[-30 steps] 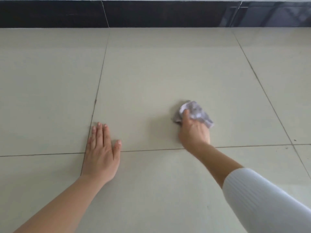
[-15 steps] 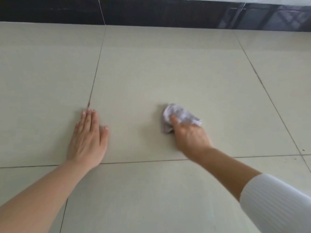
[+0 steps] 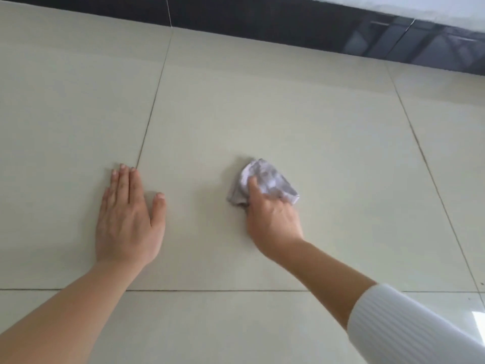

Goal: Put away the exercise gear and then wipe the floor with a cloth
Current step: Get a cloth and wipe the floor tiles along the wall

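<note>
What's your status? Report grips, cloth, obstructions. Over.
Left grip flat on floor. Right grip holds bunched cloth, pressed to floor. No gear or obstacle in view.

cloth: near part under right hand | sleeve: cut off (bottom-right edge)

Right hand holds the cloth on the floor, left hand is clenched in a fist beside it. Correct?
No. The head view shows the left hand flat on the floor, fingers straight, not clenched. The right hand does hold the cloth on the floor.
</note>
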`<state>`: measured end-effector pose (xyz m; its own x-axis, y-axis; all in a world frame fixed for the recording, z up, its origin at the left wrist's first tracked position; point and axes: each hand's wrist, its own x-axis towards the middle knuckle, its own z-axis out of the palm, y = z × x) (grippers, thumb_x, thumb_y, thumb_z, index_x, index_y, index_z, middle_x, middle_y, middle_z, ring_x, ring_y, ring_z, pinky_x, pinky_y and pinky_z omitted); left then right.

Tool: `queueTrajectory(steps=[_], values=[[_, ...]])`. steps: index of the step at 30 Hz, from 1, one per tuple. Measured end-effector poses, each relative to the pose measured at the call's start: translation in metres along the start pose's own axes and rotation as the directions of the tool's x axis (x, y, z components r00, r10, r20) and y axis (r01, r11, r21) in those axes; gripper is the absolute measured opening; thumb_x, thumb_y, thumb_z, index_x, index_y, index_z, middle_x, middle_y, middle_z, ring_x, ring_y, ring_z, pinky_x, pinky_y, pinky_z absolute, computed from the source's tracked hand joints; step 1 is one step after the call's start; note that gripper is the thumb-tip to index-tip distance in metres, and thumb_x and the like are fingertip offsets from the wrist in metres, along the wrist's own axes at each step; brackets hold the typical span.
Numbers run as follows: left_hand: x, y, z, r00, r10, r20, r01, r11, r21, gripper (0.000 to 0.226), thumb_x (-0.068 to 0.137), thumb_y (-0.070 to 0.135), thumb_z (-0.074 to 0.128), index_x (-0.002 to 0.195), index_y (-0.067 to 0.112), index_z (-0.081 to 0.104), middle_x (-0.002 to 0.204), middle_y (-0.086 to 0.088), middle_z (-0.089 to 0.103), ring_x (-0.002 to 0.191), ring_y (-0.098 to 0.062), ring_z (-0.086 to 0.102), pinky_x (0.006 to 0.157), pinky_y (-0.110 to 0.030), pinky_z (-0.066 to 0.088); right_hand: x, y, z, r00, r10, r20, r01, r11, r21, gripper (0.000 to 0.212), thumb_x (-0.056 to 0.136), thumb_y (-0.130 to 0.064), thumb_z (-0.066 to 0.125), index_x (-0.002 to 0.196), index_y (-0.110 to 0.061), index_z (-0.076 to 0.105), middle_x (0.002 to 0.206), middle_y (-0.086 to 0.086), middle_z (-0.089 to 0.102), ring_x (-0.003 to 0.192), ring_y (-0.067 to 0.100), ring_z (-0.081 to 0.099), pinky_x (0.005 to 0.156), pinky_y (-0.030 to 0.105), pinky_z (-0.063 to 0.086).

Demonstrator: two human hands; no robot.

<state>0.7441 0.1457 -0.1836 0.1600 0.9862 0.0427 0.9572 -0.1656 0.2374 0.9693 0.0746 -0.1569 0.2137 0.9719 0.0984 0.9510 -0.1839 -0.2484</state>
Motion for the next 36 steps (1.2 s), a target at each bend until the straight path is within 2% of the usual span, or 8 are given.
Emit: queueTrajectory(steps=[3,6,11,15,20,26,32,36], values=[[0.0,0.0,-0.001,1.0,-0.012,-0.005,0.012,1.0,-0.016,0.075,0.091,0.046,0.021,0.149,-0.001,0.021,0.158,-0.016,0.016,0.147,-0.025,0.012,0.12,-0.038,0.012,-0.036,-0.036,0.0,0.893,-0.399,0.209,0.378,0.916,0.132,0.069,0.063,-0.004,0.068,0.13,-0.002,0.051,0.074,0.005,0.068,0.057,0.029,0.06,0.054,0.027,0.037],[0.001,0.002,-0.003,1.0,-0.02,0.005,0.02,1.0,-0.021,0.073,0.091,0.045,0.022,0.149,0.0,0.021,0.158,-0.014,0.016,0.147,-0.024,0.012,0.12,-0.038,0.012,-0.042,-0.014,-0.001,0.804,-0.558,0.208,0.544,0.83,0.123,0.061,0.068,-0.007,0.057,0.128,0.0,0.055,0.08,0.004,0.069,0.067,0.027,0.064,0.066,0.03,0.049],[0.0,0.005,-0.006,0.999,-0.043,0.027,0.044,0.999,-0.033,0.073,0.091,0.045,0.021,0.15,0.002,0.018,0.16,-0.011,0.012,0.148,-0.02,0.008,0.12,-0.035,0.008,-0.015,0.052,-0.016,0.997,-0.038,0.072,0.042,0.998,-0.056,0.053,0.081,-0.008,0.039,0.131,-0.003,0.054,0.093,0.02,0.071,0.065,0.034,0.067,0.051,0.034,0.05],[-0.001,0.005,-0.006,0.999,-0.038,0.027,0.039,0.999,-0.02,0.072,0.092,0.045,0.019,0.151,0.002,0.016,0.16,-0.011,0.011,0.148,-0.019,0.006,0.121,-0.034,0.007,0.046,0.082,-0.026,0.954,0.299,0.025,-0.299,0.954,0.001,0.046,0.091,-0.003,0.035,0.134,-0.016,0.046,0.133,0.011,0.054,0.1,0.036,0.058,0.074,0.036,0.046],[0.0,0.005,-0.006,0.999,-0.044,0.026,0.044,0.999,-0.015,0.073,0.092,0.045,0.019,0.151,0.003,0.015,0.16,-0.01,0.01,0.148,-0.018,0.005,0.12,-0.032,0.005,0.134,0.068,-0.015,0.851,0.515,0.106,-0.514,0.857,-0.034,0.05,0.094,-0.007,0.036,0.143,-0.013,0.034,0.142,0.012,0.045,0.115,0.036,0.053,0.073,0.031,0.035],[0.001,0.005,-0.007,0.998,-0.053,0.026,0.054,0.998,-0.017,0.073,0.091,0.045,0.02,0.15,0.003,0.018,0.159,-0.011,0.013,0.148,-0.02,0.008,0.12,-0.034,0.009,0.114,-0.006,0.007,0.986,-0.057,0.159,0.052,0.998,0.036,0.05,0.093,-0.011,0.041,0.142,-0.017,0.032,0.128,0.018,0.055,0.098,0.037,0.06,0.067,0.034,0.041],[0.002,0.006,-0.008,0.997,-0.062,0.051,0.063,0.998,-0.004,0.073,0.091,0.045,0.02,0.15,0.002,0.019,0.159,-0.011,0.014,0.148,-0.019,0.008,0.12,-0.036,0.012,0.074,0.003,-0.001,0.701,-0.652,0.29,0.668,0.742,0.055,0.058,0.078,-0.003,0.064,0.134,-0.005,0.05,0.094,0.007,0.071,0.073,0.032,0.064,0.062,0.033,0.049],[0.001,0.007,-0.01,0.996,-0.071,0.061,0.07,0.997,0.008,0.071,0.092,0.044,0.021,0.15,0.003,0.018,0.16,-0.01,0.013,0.148,-0.019,0.008,0.12,-0.035,0.012,0.129,0.052,-0.011,0.988,-0.114,0.1,0.127,0.983,-0.136,0.051,0.092,-0.012,0.046,0.143,-0.019,0.04,0.12,0.023,0.055,0.105,0.042,0.053,0.081,0.043,0.045]])
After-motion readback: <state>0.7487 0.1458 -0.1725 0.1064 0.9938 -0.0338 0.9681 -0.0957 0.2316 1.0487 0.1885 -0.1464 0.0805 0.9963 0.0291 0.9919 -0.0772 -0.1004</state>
